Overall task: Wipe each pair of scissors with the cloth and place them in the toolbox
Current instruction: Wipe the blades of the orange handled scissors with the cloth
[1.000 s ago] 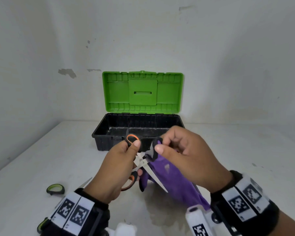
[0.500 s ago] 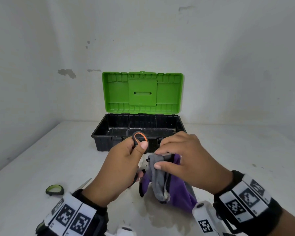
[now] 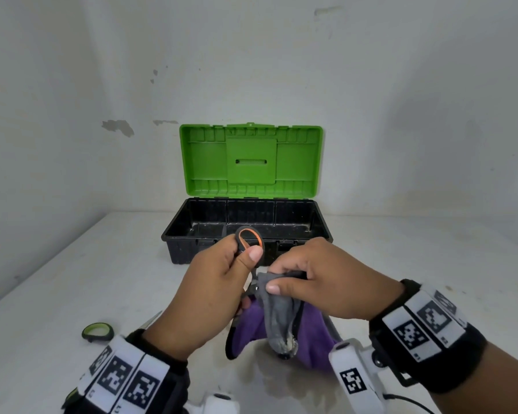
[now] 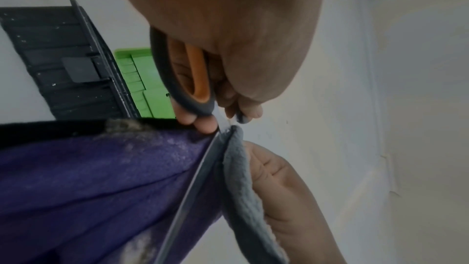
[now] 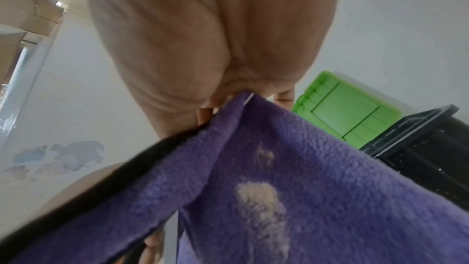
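Note:
My left hand (image 3: 222,282) grips the orange-and-grey scissors (image 3: 249,238) by their handles, one loop sticking up above my thumb. In the left wrist view the scissors (image 4: 193,89) point down, the blade (image 4: 193,194) running between folds of cloth (image 4: 83,184). My right hand (image 3: 317,282) pinches the purple-and-grey cloth (image 3: 281,321) around the blades, which are hidden inside it. The right wrist view shows the cloth (image 5: 279,178) hanging from my fingertips. The toolbox (image 3: 320,231) stands open behind my hands, black base, green lid (image 3: 251,160) upright.
A second pair of scissors with green-and-black handles (image 3: 97,331) lies on the white table (image 3: 72,279) at the front left, partly behind my left wrist. White walls close in on the left and behind the toolbox.
The bare blades seen a second ago are now wrapped in the cloth. My right hand has folded the cloth over them and my left hand has raised the handles slightly.

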`<action>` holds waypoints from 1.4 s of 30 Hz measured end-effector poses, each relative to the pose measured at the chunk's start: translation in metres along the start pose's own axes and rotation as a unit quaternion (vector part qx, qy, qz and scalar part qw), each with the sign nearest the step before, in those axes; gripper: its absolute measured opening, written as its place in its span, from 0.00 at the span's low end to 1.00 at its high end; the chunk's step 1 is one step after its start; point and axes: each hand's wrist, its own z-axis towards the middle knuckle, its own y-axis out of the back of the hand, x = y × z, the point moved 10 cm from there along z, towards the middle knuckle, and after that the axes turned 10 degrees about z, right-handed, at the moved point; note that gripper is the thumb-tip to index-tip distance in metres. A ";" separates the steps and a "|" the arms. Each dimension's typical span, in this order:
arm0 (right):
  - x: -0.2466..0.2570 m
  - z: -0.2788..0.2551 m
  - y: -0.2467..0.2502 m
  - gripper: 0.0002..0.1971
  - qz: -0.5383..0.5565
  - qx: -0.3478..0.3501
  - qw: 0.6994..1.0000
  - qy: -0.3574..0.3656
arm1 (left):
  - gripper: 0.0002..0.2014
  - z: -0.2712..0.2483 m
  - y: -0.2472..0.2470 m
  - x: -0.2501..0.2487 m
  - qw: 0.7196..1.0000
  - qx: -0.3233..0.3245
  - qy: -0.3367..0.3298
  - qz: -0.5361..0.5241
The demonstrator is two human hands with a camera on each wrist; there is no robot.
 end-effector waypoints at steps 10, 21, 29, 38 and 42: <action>-0.020 -0.020 0.021 0.15 -0.015 -0.001 0.999 -0.042 | 0.12 0.000 -0.001 0.009 0.999 -0.004 0.020 -0.042; -0.066 -0.061 0.064 0.13 0.169 -0.202 0.956 -0.127 | 0.14 0.001 0.012 0.024 0.985 -0.063 0.080 -0.139; -0.050 -0.045 0.020 0.08 0.270 -0.280 0.916 -0.100 | 0.19 0.002 -0.010 0.038 0.963 -0.140 0.127 -0.190; -0.030 -0.019 0.000 0.10 0.146 -0.209 0.964 -0.080 | 0.18 0.007 -0.006 0.038 0.966 -0.168 0.113 -0.162; -0.034 -0.010 -0.007 0.16 0.139 -0.182 0.969 -0.093 | 0.18 0.007 -0.004 0.034 0.970 -0.181 0.101 -0.127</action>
